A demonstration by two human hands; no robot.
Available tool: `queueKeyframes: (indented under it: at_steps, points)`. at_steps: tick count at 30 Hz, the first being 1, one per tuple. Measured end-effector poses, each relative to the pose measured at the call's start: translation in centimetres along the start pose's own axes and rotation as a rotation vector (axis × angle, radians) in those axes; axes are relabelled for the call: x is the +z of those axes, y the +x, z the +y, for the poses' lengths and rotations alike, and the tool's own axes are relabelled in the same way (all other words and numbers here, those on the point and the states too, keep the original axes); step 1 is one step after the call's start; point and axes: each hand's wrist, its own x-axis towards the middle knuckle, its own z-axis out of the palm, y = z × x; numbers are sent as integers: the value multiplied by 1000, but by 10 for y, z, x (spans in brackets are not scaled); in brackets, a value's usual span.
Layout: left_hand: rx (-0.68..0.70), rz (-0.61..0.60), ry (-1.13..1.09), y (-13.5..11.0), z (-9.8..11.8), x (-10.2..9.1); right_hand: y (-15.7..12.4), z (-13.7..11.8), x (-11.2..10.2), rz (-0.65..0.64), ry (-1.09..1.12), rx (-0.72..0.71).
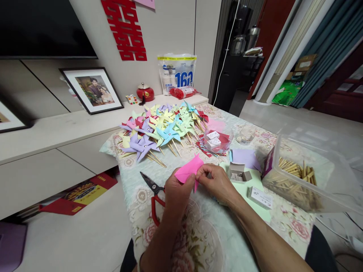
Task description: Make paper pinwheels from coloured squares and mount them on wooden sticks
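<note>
A folded pink paper piece (pixel 189 169) is held above the table between both hands. My left hand (pixel 177 194) grips its lower left side with closed fingers. My right hand (pixel 217 183) pinches the paper's right edge between thumb and fingers. Red-handled scissors (pixel 153 192) lie on the floral tablecloth (pixel 136 211) just left of my left hand. A pile of finished paper pinwheels (pixel 161 128) in several pastel colours, on wooden sticks, lies further back.
A clear plastic box of wooden sticks (pixel 295 181) stands at the right. Small white boxes (pixel 259 197), an open carton (pixel 238 172), lilac paper (pixel 245 156), green paper (pixel 249 189), a clear bowl with red paper (pixel 218 139) and a glass dish (pixel 245 136) lie ahead.
</note>
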Motion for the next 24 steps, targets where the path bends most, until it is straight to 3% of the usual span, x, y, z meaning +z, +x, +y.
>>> queueKeyframes:
  at_steps: [7,11,17,24]
  points:
    - [-5,31,9,-1,4,-1,-1,-1,2,-9,25,-33]
    - [-88,13,-63,2,1,-2,-1,1,-6,-39,120,-11]
    - [-234,-160,-314,7,-1,-4,4,8,-24,193,377,25]
    - [-301,-316,-375,3,4,-7,1,10,-30,-149,612,149]
